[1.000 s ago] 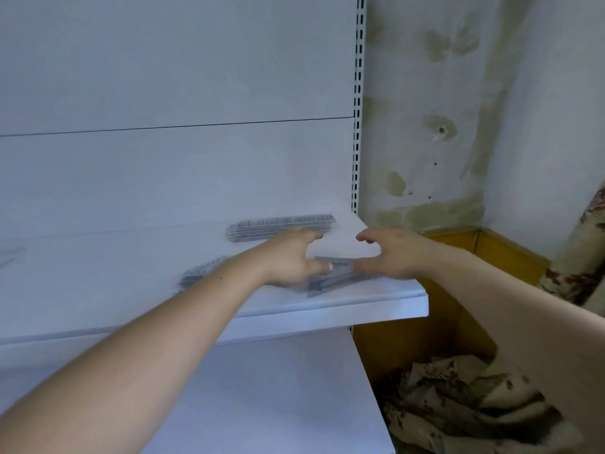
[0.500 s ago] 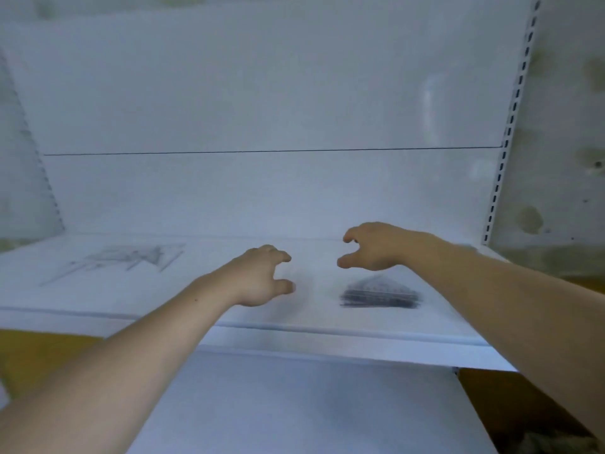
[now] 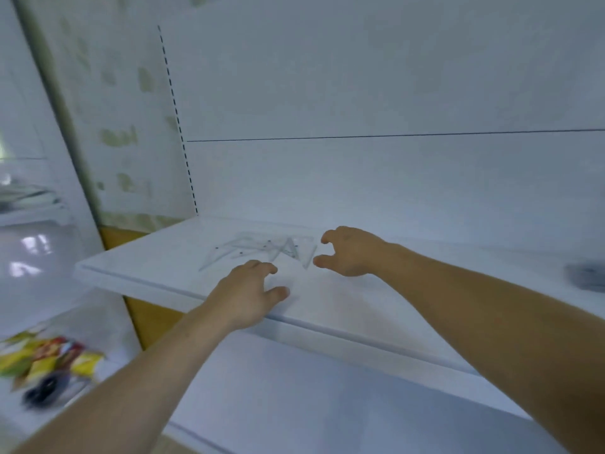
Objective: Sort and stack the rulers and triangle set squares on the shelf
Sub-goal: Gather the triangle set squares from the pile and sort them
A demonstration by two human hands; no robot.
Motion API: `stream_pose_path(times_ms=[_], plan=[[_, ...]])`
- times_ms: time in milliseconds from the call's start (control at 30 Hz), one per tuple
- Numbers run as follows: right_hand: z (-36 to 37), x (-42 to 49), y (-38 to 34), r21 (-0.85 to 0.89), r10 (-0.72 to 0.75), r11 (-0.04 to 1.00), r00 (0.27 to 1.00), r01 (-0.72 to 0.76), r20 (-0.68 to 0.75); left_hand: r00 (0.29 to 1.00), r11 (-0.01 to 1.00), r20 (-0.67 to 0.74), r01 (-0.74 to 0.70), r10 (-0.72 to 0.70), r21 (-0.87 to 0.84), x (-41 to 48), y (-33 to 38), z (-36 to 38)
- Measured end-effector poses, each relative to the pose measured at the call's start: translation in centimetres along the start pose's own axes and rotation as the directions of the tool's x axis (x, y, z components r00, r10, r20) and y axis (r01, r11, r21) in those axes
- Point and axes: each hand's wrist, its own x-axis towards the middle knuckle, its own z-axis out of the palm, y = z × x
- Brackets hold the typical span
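A loose pile of clear plastic set squares and rulers [image 3: 262, 252] lies jumbled near the left end of the white shelf [image 3: 343, 299]. My left hand [image 3: 250, 291] hovers just in front of the pile, fingers loosely spread, holding nothing. My right hand [image 3: 348, 252] hangs at the pile's right edge with fingers and thumb curved apart, empty. At the far right edge of the view a dark stacked pile [image 3: 587, 276] rests on the same shelf, partly cut off and blurred.
A lower white shelf [image 3: 294, 404] runs below. The slotted upright [image 3: 178, 122] marks the shelf's left end, with a stained wall beyond. At lower left a neighbouring shelf holds colourful packets [image 3: 49, 358] and a dark object [image 3: 42, 389].
My view and both hands have swung left along the shelf, from the stacked pile at the right to the jumbled clear pile at the left end. Both hands stay empty.
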Motion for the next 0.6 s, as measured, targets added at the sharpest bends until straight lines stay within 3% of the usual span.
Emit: stream_pose_path(times_ms=[367,600], plan=[[3.2,16.0,-6.1,0.021,-0.099,0.995,0.990,0.098,0.104,0.993,0.990,0.040,0.111,-0.115,0.091,8.1,-9.5,-1.3],[4.1,21.2,-7.9,0.044,-0.067,0.997,0.986,0.061,0.152,0.971,0.961,0.145,0.156,-0.192,0.230,13.3,-14.0,-2.3]])
